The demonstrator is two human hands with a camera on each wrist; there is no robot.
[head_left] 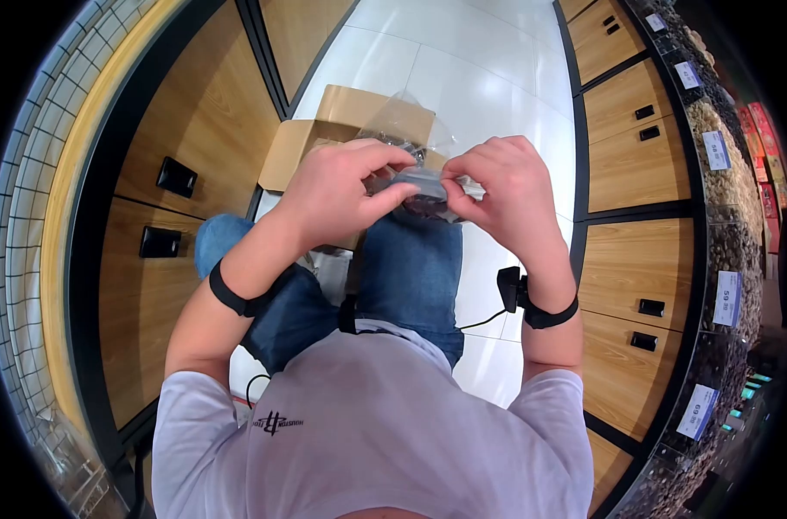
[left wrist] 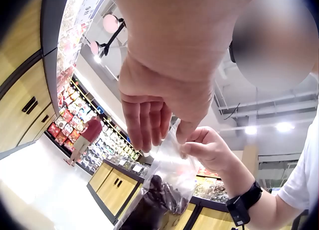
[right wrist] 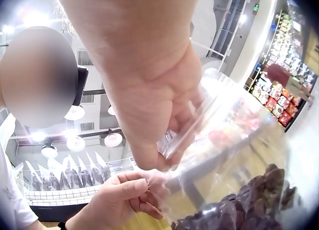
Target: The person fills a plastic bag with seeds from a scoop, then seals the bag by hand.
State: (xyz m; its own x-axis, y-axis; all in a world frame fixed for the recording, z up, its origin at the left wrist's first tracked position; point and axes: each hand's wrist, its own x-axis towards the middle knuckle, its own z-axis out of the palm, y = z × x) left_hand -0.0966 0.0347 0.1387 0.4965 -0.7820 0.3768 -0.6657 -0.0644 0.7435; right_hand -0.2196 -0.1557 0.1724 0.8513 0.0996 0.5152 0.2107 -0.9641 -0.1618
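Note:
A clear plastic bag is held up in front of the person's knees, between both hands. Dark, lumpy pieces fill its lower part; their exact kind does not show. The left hand pinches one side of the bag's top, thumb and forefinger close to its edge. At the other side, the right hand pinches the film between thumb and curled fingers. In the left wrist view, the bag hangs below the two hands, its upper part gathered at the right fingertips.
An open cardboard box stands on the white floor beyond the bag. Wooden cabinets with black handles line both sides. Bins of dry goods with price tags run along the right. Another person stands far down the aisle.

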